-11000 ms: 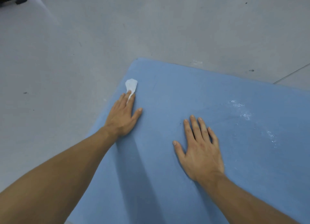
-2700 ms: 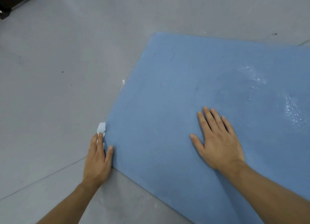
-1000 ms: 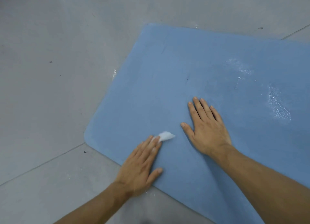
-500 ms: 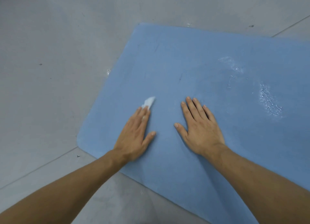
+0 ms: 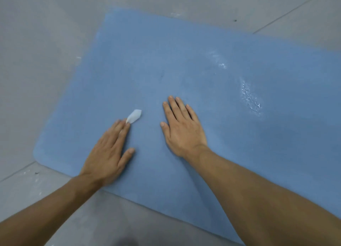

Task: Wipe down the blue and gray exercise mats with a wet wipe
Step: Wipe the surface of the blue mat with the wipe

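Note:
A blue exercise mat (image 5: 184, 65) lies flat on the grey floor and fills most of the view. My left hand (image 5: 108, 151) lies flat on its near left part, straight fingers pressing a small white wet wipe (image 5: 134, 116) that sticks out past the fingertips. My right hand (image 5: 182, 127) rests flat on the mat just to the right, palm down, fingers straight, holding nothing. Wet shiny streaks (image 5: 249, 98) show on the mat's right part. No gray mat is in view.
Grey tiled floor (image 5: 36, 61) surrounds the mat on the left, far side and near side, with a grout line (image 5: 16, 174) at the near left. The mat's rounded near-left corner (image 5: 37, 153) lies close to my left hand.
Since half a second ago my left hand has slid the wipe a little to the right, toward my right hand, which has stayed planted on the mat.

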